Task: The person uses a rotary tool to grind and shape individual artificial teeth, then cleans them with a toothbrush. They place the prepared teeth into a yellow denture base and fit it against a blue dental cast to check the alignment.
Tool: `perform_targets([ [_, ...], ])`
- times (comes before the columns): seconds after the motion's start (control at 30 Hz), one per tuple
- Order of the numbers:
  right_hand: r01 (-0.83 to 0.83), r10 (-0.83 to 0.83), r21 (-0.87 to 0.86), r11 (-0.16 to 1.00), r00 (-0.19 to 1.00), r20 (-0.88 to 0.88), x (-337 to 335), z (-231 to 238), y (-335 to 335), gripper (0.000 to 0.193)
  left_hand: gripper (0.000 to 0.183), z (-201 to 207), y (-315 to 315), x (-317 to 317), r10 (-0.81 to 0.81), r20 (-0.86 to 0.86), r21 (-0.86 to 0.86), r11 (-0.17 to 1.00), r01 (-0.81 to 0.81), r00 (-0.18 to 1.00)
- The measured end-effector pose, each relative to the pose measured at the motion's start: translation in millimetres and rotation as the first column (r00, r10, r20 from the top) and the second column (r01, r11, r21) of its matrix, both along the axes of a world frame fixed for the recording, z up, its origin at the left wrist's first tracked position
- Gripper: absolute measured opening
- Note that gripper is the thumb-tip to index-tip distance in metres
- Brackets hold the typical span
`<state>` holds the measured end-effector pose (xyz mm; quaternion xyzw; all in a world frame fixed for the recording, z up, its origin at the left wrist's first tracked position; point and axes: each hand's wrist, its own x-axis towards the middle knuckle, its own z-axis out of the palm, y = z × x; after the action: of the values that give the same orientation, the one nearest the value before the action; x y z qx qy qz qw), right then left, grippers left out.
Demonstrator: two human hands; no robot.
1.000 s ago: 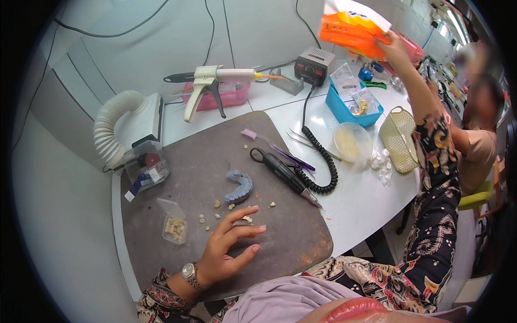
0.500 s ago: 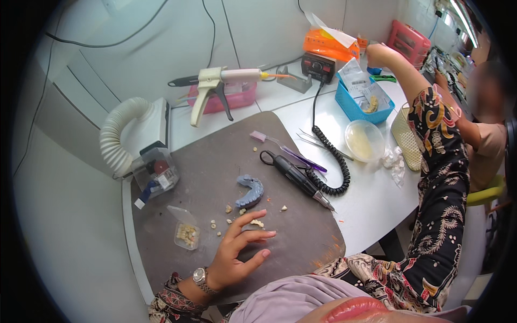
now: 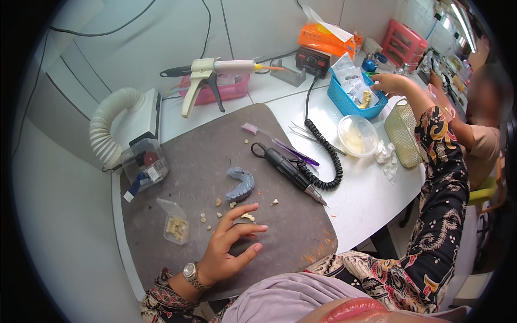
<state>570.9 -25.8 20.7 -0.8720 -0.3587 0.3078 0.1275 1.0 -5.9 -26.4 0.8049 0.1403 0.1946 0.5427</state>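
My left hand (image 3: 229, 253) rests over the grey mat (image 3: 194, 140), fingers apart with nothing in them. Just beyond its fingertips lie a blue-grey dental arch model (image 3: 240, 184) and several small tooth-like pieces, one cream cluster (image 3: 248, 217) beside my index finger. My right hand (image 3: 393, 85) is stretched far out at the right edge of a blue basket (image 3: 353, 112), its fingers reaching toward the rim and partly apart. I see nothing held in it. The basket contains printed packets (image 3: 349, 78) and a yellowish tooth-shaped piece (image 3: 366, 99).
A black handpiece (image 3: 288, 171) with a coiled cord and a purple toothbrush (image 3: 285, 145) lie mid-table. Left are a small box of teeth (image 3: 176, 229) and a ribbed hose (image 3: 102, 132). A dispensing gun (image 3: 202, 81) lies behind. Another person sits far right.
My right hand has come down and nearer, from over the far blue jar to the blue basket's edge. The left hand keeps its spread pose. The whole view has shifted slightly.
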Motion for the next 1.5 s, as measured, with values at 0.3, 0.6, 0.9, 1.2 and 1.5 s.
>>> perform_targets([
  [0.3, -0.076, 0.068, 0.020, 0.997, 0.961, 0.267, -8.9, 9.9, -5.0, 0.040, 0.028, 7.5, -0.4, 2.5, -0.010, 0.008, -0.020, 1.000, 0.010, 1.000],
  [0.6, -0.118, 0.081, 0.122, 0.986, 0.959, 0.273, -52.0, 74.8, 2.4, 0.037, 0.036, 0.2, -0.1, 3.2, 0.006, 0.051, -0.041, 0.999, -0.004, 0.999],
  [0.9, -0.698, 0.635, 0.068, 0.713, 0.684, 0.358, -196.3, 81.9, -13.2, 0.027, 0.081, -11.8, -0.4, -4.4, 0.180, 0.318, 0.008, 0.981, -0.192, 0.931],
  [1.2, -0.929, 0.922, 0.023, 0.369, 0.369, 0.120, -321.6, 33.5, -31.9, 0.013, 0.091, -19.5, 5.3, 0.0, 0.308, 0.622, -0.221, 0.951, -0.217, 0.720],
  [1.5, -0.943, 0.936, -0.065, 0.326, 0.312, 0.164, -344.7, 25.7, -13.9, 0.024, 0.074, -7.6, 11.0, -0.8, 0.066, 0.504, 0.025, 0.996, -0.091, 0.861],
])
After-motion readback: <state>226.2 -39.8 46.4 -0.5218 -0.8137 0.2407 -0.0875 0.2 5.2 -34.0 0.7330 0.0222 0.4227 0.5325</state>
